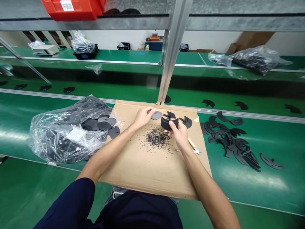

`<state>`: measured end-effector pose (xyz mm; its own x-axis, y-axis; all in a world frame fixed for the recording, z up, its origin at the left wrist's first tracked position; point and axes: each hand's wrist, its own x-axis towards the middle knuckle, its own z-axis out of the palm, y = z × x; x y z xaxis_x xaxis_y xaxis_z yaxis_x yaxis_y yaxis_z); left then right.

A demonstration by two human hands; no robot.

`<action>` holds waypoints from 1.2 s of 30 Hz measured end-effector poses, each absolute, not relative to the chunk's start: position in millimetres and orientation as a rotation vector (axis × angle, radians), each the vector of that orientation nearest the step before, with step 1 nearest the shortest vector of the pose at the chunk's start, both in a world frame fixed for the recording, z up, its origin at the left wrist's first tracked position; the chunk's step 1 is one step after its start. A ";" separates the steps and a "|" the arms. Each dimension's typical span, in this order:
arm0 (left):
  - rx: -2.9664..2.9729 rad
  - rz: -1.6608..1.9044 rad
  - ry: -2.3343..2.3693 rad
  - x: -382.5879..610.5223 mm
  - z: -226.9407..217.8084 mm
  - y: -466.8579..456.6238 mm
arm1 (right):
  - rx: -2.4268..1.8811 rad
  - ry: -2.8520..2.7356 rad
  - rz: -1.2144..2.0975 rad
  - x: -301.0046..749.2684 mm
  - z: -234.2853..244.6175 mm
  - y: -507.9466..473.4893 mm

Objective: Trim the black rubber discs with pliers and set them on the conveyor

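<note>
My left hand (143, 116) pinches a grey round disc (156, 115) at the far part of a cardboard sheet (152, 165). My right hand (179, 133) is closed on a black curved rubber piece (166, 123), held just above the sheet. A heap of small black crumbs (157, 139) lies on the cardboard under my hands. Two more black cut pieces (186, 121) rest on the sheet just beyond my right hand. A small knife (194, 148) lies by my right wrist.
A clear plastic bag (66, 130) of black discs lies left of the cardboard. A pile of black curved pieces (233, 141) sits on the green bench at right. Behind runs a green conveyor belt (119, 86) with scattered black parts, past an upright metal post (170, 54).
</note>
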<state>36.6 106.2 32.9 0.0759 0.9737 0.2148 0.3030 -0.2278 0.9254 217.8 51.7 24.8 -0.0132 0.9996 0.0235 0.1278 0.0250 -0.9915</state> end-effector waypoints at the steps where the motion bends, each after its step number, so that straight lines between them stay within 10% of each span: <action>1: 1.612 1.188 1.329 38.3 29.7 119.2 | -1.273 -1.293 1.160 218.8 20.6 57.4; 20: 1.496 1.129 1.153 15.9 14.1 31.3 | -1.116 -1.154 1.653 199.9 10.3 15.6; 36: 1.906 1.315 1.146 17.2 11.6 18.3 | -1.167 -1.541 1.132 202.9 8.0 7.0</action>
